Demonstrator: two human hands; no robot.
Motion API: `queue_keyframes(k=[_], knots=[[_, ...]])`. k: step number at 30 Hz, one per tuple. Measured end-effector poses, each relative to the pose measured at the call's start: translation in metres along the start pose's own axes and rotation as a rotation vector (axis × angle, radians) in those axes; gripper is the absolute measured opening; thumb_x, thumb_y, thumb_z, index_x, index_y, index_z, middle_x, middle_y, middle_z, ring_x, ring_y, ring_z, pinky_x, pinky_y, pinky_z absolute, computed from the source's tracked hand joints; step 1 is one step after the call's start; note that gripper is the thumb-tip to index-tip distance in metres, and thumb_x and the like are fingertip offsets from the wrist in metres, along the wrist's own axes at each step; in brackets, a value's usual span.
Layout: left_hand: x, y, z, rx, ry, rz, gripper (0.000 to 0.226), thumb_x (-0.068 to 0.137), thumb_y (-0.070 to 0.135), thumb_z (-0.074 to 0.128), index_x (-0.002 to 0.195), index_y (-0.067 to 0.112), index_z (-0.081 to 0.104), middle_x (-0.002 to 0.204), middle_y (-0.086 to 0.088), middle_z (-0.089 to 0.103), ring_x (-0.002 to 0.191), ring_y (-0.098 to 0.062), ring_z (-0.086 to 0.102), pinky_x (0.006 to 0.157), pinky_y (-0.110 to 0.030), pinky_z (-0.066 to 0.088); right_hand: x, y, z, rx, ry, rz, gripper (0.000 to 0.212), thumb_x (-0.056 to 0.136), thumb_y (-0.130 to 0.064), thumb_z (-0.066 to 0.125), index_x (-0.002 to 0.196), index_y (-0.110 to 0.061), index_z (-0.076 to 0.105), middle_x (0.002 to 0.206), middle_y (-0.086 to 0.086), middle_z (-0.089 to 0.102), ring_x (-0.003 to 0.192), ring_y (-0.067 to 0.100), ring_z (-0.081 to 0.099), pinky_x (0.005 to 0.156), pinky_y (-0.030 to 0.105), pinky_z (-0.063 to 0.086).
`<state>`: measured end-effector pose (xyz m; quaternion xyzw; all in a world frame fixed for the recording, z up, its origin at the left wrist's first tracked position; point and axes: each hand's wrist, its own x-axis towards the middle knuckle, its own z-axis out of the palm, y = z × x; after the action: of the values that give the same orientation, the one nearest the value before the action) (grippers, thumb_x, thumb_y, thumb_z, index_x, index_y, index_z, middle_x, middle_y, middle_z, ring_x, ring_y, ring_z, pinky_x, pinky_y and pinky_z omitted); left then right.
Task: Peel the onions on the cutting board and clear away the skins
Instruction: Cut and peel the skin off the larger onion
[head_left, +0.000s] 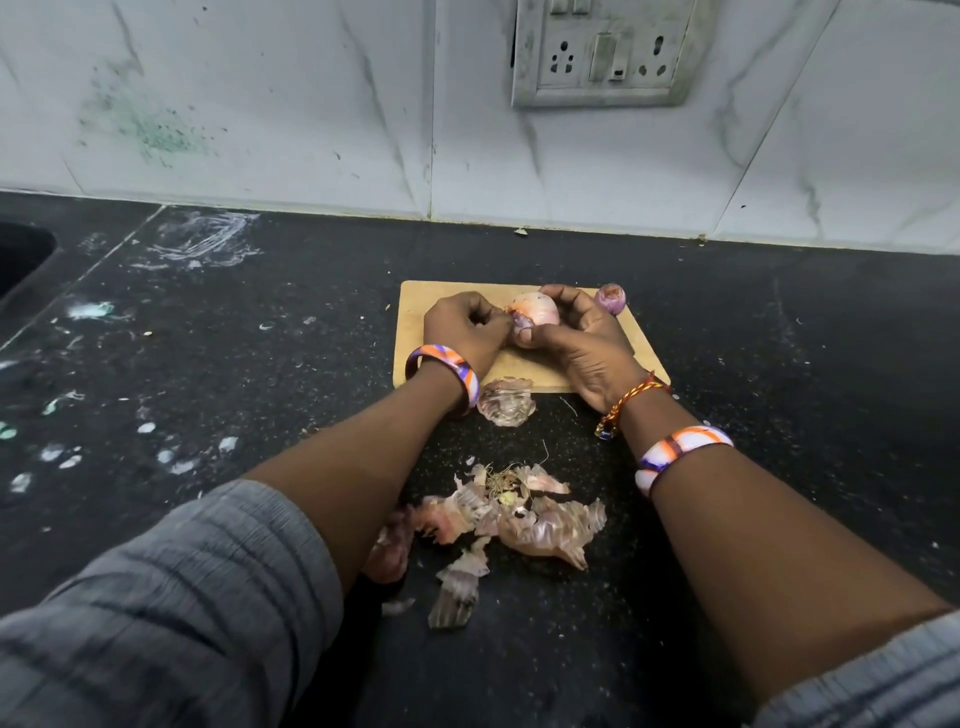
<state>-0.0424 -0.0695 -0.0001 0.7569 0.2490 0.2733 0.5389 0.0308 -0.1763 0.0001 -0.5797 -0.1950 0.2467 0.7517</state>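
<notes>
You have the pale pink, partly peeled onion (535, 310) between your two hands, over the far half of the light wooden cutting board (644, 364). Your right hand (582, 343) cups it from the right and underneath, fingers curled round it and thumb across its near side. Your left hand (462, 332) sits just to its left, fingertips pinching at a loose purple flap of skin on the onion's left end. The two hands are nearly touching.

The held onion looks glossy and whitish-pink on top, with darker purple where the skin is lifting. A second, smaller purple onion (611, 299) rests at the board's far right corner, just beyond your right hand and apart from it.

That makes two onions. One curled papery skin piece (506, 402) lies on the black speckled countertop (260, 338), against the board's near edge between your wrists. One loose pile of pink-brown skins (511, 514) lies nearer you, between your forearms; I cannot count its separate scraps.
</notes>
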Motion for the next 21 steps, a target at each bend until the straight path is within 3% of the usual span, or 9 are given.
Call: queue_keyframes(k=[5,8,11,13,15,18,21], knots=[[-0.0033,0.0045,0.0045,0.171,0.069,0.026,0.036,0.081,0.009,0.057,0.052,0.016,0.037,0.056,0.001,0.041,0.056,-0.013,0.038,0.054,-0.024,0.030,-0.0039,-0.0026,0.0028,-0.039,-0.011,-0.016,0.045,0.068,0.022,0.061,0.094,-0.014,0.056,0.096,0.006,0.061,0.094,0.022,0.060,0.081,0.036,0.055],[-0.0023,0.0043,0.0057,0.172,0.057,0.016,0.036,0.080,0.009,0.059,0.053,0.016,0.036,0.056,0.000,0.040,0.053,-0.010,0.034,0.047,-0.022,0.029,-0.0050,-0.0039,0.0041,-0.041,0.009,-0.015,0.043,0.070,0.023,0.058,0.092,-0.014,0.056,0.096,0.007,0.060,0.092,0.022,0.060,0.079,0.034,0.055],[-0.0018,0.0022,0.0060,0.147,0.053,0.028,0.036,0.079,0.010,0.060,0.053,0.016,0.037,0.058,-0.004,0.046,0.056,-0.016,0.043,0.051,-0.024,0.037,-0.0044,-0.0039,0.0043,-0.012,0.029,-0.010,0.040,0.072,0.022,0.055,0.091,-0.013,0.056,0.095,0.008,0.058,0.088,0.021,0.060,0.074,0.031,0.056],[0.0008,-0.0017,0.0053,0.059,0.038,0.029,0.033,0.079,0.010,0.062,0.053,0.018,0.042,0.065,-0.015,0.060,0.067,-0.028,0.060,0.064,-0.034,0.052,-0.0032,-0.0033,0.0048,0.051,0.054,-0.001,0.036,0.075,0.021,0.052,0.091,-0.011,0.055,0.094,0.010,0.057,0.085,0.021,0.060,0.068,0.028,0.057],[0.0018,-0.0039,0.0034,-0.038,0.035,0.017,0.030,0.077,0.014,0.067,0.056,0.021,0.048,0.070,-0.013,0.064,0.073,-0.028,0.065,0.072,-0.040,0.056,-0.0016,-0.0030,0.0048,0.104,0.075,0.009,0.032,0.079,0.020,0.049,0.092,-0.009,0.054,0.093,0.012,0.058,0.081,0.020,0.060,0.066,0.025,0.057],[0.0002,-0.0027,0.0009,-0.148,0.018,0.042,0.015,0.072,0.019,0.075,0.079,0.020,0.062,0.072,0.006,0.056,0.063,-0.006,0.052,0.062,-0.013,0.048,-0.0013,-0.0037,0.0055,0.118,0.058,0.026,0.028,0.081,0.016,0.050,0.099,-0.005,0.054,0.091,0.014,0.061,0.074,0.019,0.063,0.067,0.025,0.057],[-0.0012,-0.0025,0.0016,-0.121,0.010,0.063,0.019,0.076,0.014,0.071,0.095,0.014,0.070,0.081,0.001,0.064,0.065,-0.004,0.051,0.055,0.000,0.040,-0.0021,-0.0052,0.0063,0.073,0.029,0.034,0.035,0.081,0.015,0.052,0.114,0.002,0.054,0.092,0.013,0.063,0.071,0.018,0.065,0.069,0.024,0.057]])
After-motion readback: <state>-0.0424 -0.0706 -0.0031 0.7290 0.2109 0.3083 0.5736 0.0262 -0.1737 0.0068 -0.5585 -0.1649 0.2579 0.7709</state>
